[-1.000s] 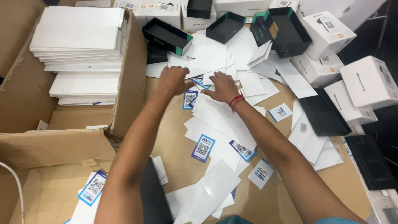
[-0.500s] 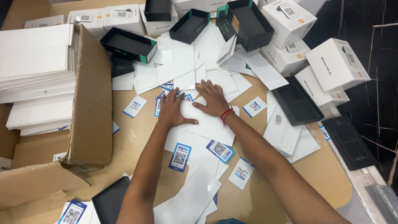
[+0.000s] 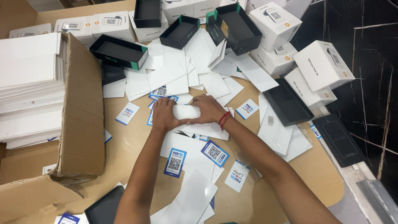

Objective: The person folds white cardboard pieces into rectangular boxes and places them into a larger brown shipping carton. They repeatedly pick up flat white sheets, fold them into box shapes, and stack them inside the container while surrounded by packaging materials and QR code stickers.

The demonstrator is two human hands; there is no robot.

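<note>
The small stack of white cards [image 3: 186,112], loose under my flat palms a moment ago, is now gathered and clasped between my left hand [image 3: 163,114] and right hand [image 3: 209,109], above the card-strewn tabletop [image 3: 132,137].

Ur left hand [image 3: 162,115] & right hand [image 3: 208,108] lay flat and spread on the loose cards before; now they've closed in from 9 & 3 o'clock, gripping a small white stack of cards [image 3: 186,111] between them, lifted off the pile
</note>
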